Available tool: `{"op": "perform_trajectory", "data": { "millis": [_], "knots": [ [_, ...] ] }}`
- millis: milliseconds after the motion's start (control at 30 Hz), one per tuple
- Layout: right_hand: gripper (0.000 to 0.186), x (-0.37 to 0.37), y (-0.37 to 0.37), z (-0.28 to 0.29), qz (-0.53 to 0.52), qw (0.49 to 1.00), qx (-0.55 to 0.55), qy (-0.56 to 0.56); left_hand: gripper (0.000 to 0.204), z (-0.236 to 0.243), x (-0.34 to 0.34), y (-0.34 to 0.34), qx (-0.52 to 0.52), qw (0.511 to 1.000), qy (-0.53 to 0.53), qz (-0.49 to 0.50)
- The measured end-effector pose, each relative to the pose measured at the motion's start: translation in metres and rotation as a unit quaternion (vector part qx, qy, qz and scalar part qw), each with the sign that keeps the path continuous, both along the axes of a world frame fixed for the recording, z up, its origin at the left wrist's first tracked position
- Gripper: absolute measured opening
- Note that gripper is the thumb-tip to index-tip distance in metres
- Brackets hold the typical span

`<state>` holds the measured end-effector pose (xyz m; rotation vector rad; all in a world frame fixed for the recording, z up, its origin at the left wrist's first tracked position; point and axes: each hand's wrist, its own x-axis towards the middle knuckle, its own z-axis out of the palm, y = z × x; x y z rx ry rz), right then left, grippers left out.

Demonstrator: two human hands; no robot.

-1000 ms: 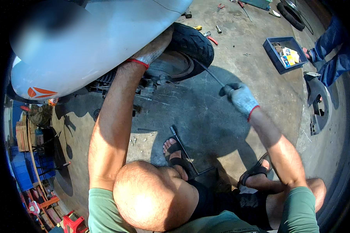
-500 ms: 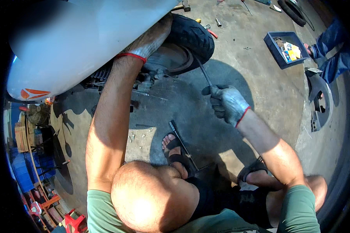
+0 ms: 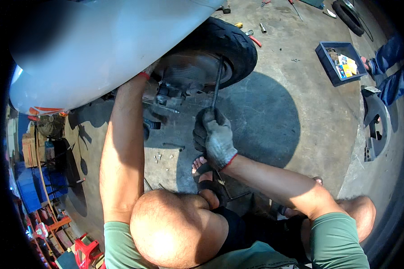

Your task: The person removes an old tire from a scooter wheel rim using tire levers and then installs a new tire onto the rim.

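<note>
My right hand [image 3: 215,136], in a grey-white glove with a red cuff, is closed around a long dark tire lever [image 3: 217,87]. The lever's far end meets the rim edge of a wheel with a black tire [image 3: 243,45]. Under the edge of a large white body panel [image 3: 121,40] reaches my left hand [image 3: 151,71], also gloved. Its fingers are hidden behind the panel, so what it touches does not show. Dusty mechanical parts [image 3: 173,92] sit beside the wheel hub, close to my left wrist.
A blue crate [image 3: 321,60] with small packages stands right, near another person's jeans-clad legs [image 3: 388,58]. Beyond the wheel lie red-handled pliers [image 3: 256,41], a socket [image 3: 263,28] and a screwdriver [image 3: 296,10]. A curved grey part [image 3: 376,127] lies at right; a loose tire [image 3: 347,18] lies far right.
My right hand has swung left and toward me, turning the lever from slanted to nearly upright in view. My left hand has drawn back along the panel and shows less. The view has shifted slightly.
</note>
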<state>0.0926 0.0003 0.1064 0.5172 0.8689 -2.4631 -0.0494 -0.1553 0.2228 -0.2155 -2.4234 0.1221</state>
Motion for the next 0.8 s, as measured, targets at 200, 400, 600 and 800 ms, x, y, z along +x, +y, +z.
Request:
{"op": "perform_trajectory", "data": {
  "millis": [200, 400, 600, 800],
  "knots": [
    [0.019, -0.004, 0.017, 0.001, 0.053, 0.997, -0.050, 0.016, 0.038, -0.002, -0.003, 0.049, 0.020, 0.999, -0.021, -0.015],
    [0.014, -0.011, 0.020, -0.070, 0.028, 0.970, 0.179, 0.160, 0.040, 0.005, -0.014, 0.059, 0.077, 0.989, -0.125, -0.005],
    [0.021, -0.040, 0.049, -0.120, 0.098, 0.895, 0.339, 0.274, 0.044, -0.003, -0.014, 0.053, 0.031, 0.998, -0.058, 0.010],
    [0.024, -0.066, 0.054, -0.117, 0.268, 0.825, 0.394, 0.304, 0.051, -0.003, -0.003, 0.051, 0.091, 0.991, -0.091, 0.030]
  ]
}}
